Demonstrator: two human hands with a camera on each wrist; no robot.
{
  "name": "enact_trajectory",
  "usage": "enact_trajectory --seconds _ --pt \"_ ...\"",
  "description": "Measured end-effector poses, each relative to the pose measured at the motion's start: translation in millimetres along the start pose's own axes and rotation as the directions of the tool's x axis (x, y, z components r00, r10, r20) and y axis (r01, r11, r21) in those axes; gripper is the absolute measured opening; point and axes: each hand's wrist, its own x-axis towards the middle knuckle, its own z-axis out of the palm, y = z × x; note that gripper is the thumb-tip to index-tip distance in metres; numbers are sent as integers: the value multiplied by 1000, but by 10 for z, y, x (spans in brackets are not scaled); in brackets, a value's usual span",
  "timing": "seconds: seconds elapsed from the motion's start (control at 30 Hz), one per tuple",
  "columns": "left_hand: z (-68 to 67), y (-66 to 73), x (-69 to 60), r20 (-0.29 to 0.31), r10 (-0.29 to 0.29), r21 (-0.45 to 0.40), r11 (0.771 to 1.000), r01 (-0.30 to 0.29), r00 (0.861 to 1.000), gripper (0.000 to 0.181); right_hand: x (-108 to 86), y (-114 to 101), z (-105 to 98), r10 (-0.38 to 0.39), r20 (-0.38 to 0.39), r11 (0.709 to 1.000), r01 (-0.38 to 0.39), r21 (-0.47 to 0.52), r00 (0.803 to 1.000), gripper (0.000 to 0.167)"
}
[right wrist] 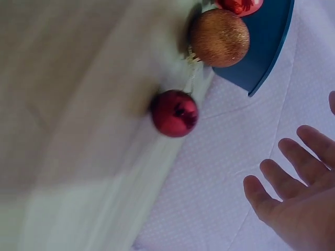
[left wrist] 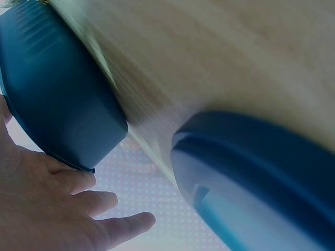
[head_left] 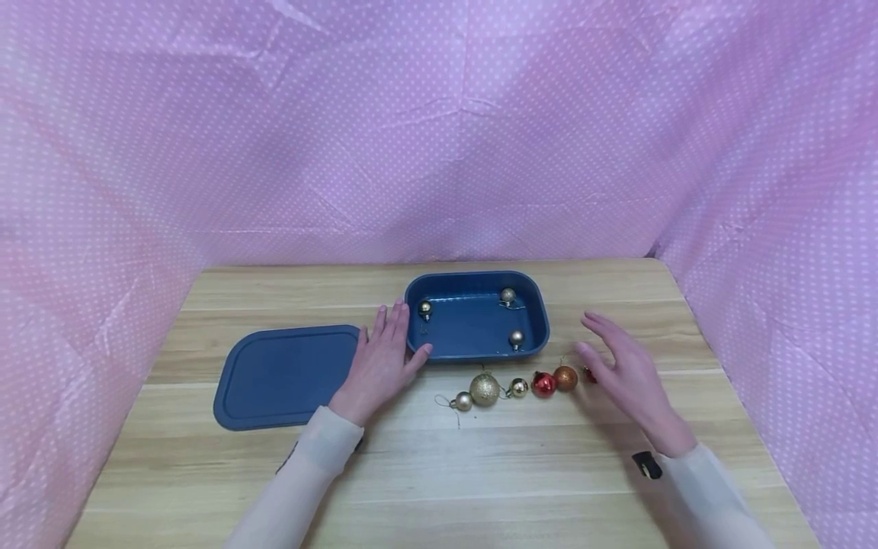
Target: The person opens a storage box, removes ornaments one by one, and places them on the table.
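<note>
A dark blue rectangular container [head_left: 473, 354] stands toward the back of the table, with three small baubles in it: a gold one [head_left: 425, 308] at left, a pale one [head_left: 507, 296] and a champagne one [head_left: 517, 338] at right. My left hand [head_left: 382, 358] rests at its left rim, fingers extended. My right hand [head_left: 634, 381] hovers above a dark red bauble [right wrist: 175, 113], fingers loosely spread, holding nothing. In a row before the container lie a small champagne bauble [head_left: 463, 401], a glittery gold ball [head_left: 485, 390], a small gold bauble [head_left: 519, 387], a red one [head_left: 544, 384] and an orange glittery one [head_left: 565, 378].
A flat blue lid [head_left: 288, 377] lies on the wooden table [head_left: 480, 480] at left, partly behind the left hand. Pink dotted cloth [head_left: 439, 152] hangs behind the table and on both sides.
</note>
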Motion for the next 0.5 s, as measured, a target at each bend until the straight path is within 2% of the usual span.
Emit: enact_trajectory --seconds 0.3,0.5 --pt "-11 3 8 4 0 -3 1000 0 1000 89 314 -153 112 -73 75 997 75 -16 994 53" --pt "-10 5 1 14 -6 0 1000 6 1000 89 540 -405 221 -132 142 991 134 -9 981 54"
